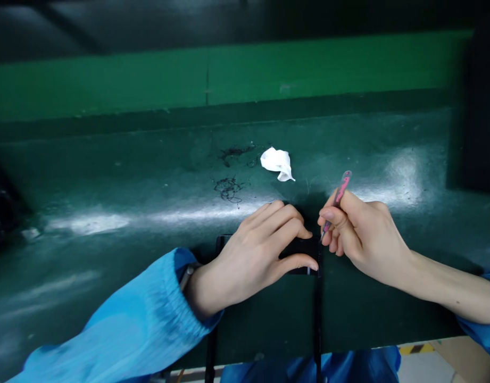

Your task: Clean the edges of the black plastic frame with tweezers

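A flat black piece [304, 248] with a glossy face lies near the front of the green table; two black straps [317, 314] run from its ends toward my body. My left hand [260, 242] rests over it and grips it, thumb and index finger pressing near its right end. My right hand [360, 229] pinches slim pink-and-grey tweezers [342, 190] like a pen. Their tip points down at the right end of the black piece, close to the strap; whether it touches cannot be made out. The left part of the piece is hidden under my hand.
Beyond my left hand lie a tangle of black thread scraps [229, 189] and a second dark clump [237, 152]. A crumpled white tissue [277, 162] sits beside them. Dark objects stand at the far left [3, 207] and right [478, 117]. A green ledge [149, 82] runs along the back.
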The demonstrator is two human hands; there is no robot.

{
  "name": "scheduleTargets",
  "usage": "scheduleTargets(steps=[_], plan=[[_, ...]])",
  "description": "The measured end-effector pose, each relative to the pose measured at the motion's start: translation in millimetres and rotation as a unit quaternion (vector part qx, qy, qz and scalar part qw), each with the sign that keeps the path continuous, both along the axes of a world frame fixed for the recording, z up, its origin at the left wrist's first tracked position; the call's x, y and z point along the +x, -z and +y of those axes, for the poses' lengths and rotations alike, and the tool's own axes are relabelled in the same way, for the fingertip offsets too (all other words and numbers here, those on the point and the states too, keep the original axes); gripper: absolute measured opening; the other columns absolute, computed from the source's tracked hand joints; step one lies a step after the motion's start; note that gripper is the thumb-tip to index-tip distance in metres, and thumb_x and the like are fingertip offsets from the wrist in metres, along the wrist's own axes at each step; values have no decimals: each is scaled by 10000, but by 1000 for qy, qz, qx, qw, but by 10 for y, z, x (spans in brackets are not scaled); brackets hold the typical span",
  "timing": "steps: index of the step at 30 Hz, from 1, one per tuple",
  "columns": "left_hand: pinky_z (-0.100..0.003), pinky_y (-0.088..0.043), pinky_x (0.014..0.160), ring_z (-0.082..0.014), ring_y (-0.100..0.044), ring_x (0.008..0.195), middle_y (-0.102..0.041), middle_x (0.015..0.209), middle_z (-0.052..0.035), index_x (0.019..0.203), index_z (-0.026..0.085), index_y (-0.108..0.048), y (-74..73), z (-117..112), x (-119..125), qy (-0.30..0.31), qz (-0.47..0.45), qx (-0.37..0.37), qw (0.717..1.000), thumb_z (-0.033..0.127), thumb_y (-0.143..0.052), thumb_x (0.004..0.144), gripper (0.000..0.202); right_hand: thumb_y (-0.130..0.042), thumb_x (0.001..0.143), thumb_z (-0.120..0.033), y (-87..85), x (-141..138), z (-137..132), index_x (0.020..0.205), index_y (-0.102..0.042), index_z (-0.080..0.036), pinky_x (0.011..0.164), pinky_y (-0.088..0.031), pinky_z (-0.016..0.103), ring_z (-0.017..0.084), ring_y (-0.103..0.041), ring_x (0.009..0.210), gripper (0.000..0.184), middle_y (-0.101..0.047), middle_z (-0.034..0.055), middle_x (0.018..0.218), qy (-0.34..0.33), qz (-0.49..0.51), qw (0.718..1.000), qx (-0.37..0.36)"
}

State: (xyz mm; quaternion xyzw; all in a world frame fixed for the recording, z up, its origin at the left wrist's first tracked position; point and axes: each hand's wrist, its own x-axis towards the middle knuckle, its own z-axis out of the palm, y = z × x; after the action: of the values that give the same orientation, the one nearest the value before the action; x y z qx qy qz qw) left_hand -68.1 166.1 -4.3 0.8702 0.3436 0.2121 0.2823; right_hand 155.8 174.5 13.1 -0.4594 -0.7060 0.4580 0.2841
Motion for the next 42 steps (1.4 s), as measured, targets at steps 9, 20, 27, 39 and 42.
scheduleTargets(steps=[9,20,27,39,42], plan=[[-343,-494,824,-200,-601,903,-670,994,-40,1063,185,-612,-5,-3,-6,1,-2,9,1000,517,-706,964,360,-456,1119,-265,35,7,-36,934,-535,-213,479,-508,136,51,-626,457,209,-652,-62,641,29,16,999,32],[-339,-487,821,-201,-592,900,-669,990,-39,1059,183,-609,8,-5,-4,2,-5,5,1000,495,-732,950,353,-475,1099,-204,15,-4,-50,917,-555,-187,473,-484,123,40,-612,438,200,-650,-70,629,9,13,999,36],[-350,-494,825,-211,-594,903,-667,991,-48,1058,161,-619,2,2,-5,4,-1,20,1000,506,-712,953,372,-486,1106,-234,33,14,-74,918,-560,-190,481,-503,133,49,-624,432,207,-657,-65,624,47,15,997,59],[-349,-491,826,-211,-594,909,-667,996,-46,1064,162,-624,11,-5,-12,4,-4,18,1000,507,-726,943,379,-472,1112,-233,23,1,-79,916,-565,-195,474,-494,149,51,-616,433,220,-648,-74,627,52,31,997,36],[-348,-490,825,-210,-597,920,-670,1010,-44,1090,166,-624,5,-7,-18,7,-9,13,1000,489,-749,935,379,-494,1112,-240,27,13,-75,917,-582,-195,496,-476,173,56,-602,468,219,-641,-67,647,63,29,995,69]])
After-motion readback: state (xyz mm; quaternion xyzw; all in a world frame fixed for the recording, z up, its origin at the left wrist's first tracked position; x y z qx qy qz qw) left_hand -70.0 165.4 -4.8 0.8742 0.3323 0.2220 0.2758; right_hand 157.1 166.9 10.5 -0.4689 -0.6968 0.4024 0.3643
